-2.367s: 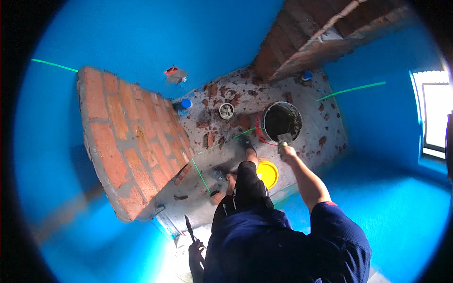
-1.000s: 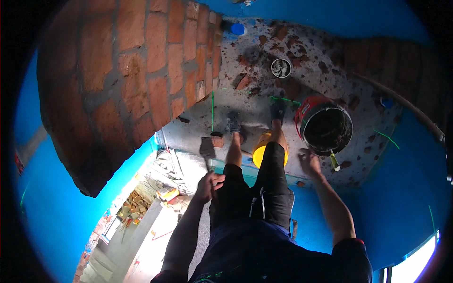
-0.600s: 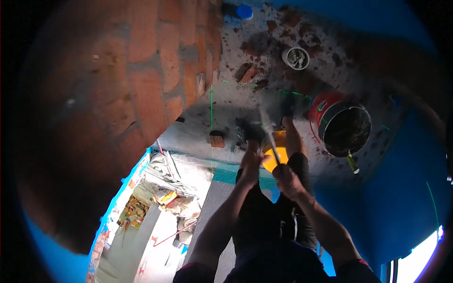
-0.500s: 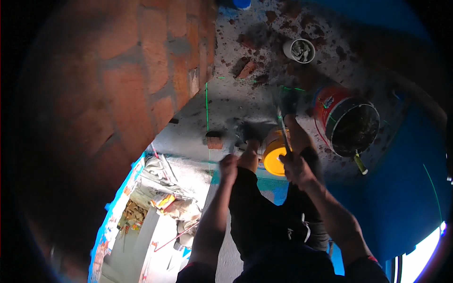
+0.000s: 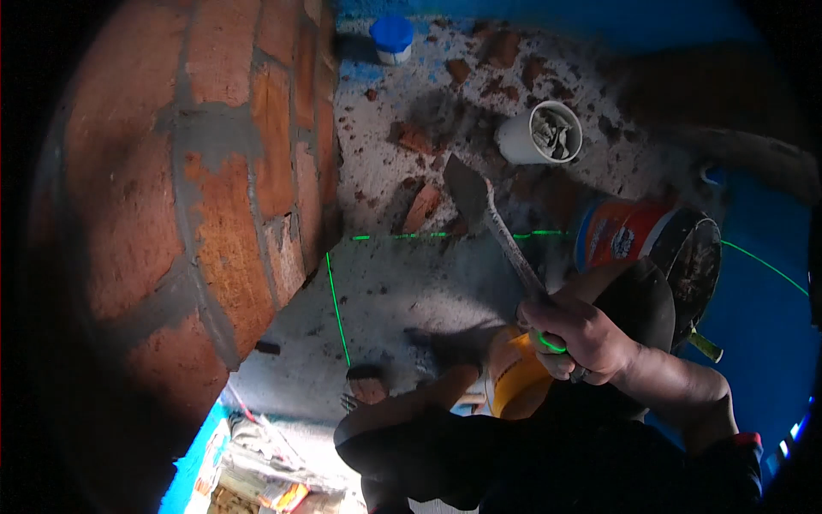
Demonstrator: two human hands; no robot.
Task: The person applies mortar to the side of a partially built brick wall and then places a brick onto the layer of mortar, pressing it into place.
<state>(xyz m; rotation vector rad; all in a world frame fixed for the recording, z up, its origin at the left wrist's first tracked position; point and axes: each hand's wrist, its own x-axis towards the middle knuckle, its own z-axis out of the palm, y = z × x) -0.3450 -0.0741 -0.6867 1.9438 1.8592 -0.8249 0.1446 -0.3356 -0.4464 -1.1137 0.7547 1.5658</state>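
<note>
In my right hand (image 5: 582, 336), I hold a trowel closed in my fist. Its dark pointed blade (image 5: 467, 190) extends up and to the left over the rubble-strewn floor, on a long pale shank. A green line of light falls across my fingers. What looks like the fingertips of my left hand (image 5: 348, 402) shows beside my bent left knee, close to a loose brick (image 5: 368, 387); the rest of that hand is hidden. Below my right hand stands a yellow bucket (image 5: 520, 377), partly covered by my leg.
A brick wall (image 5: 214, 214) with grey mortar rises on the left. A white bucket of grey mix (image 5: 518, 141), a blue-lidded tub (image 5: 392, 41) and broken brick (image 5: 422, 207) lie ahead. At right, a red bucket (image 5: 616, 231) leans near the blue wall (image 5: 762, 343). Green laser lines cross the floor.
I have gone from standing to crouching, so the floor and brick wall look closer. My right hand has moved rightward with the trowel, its blade now pointing up-left. My left hand has mostly dropped from sight.
</note>
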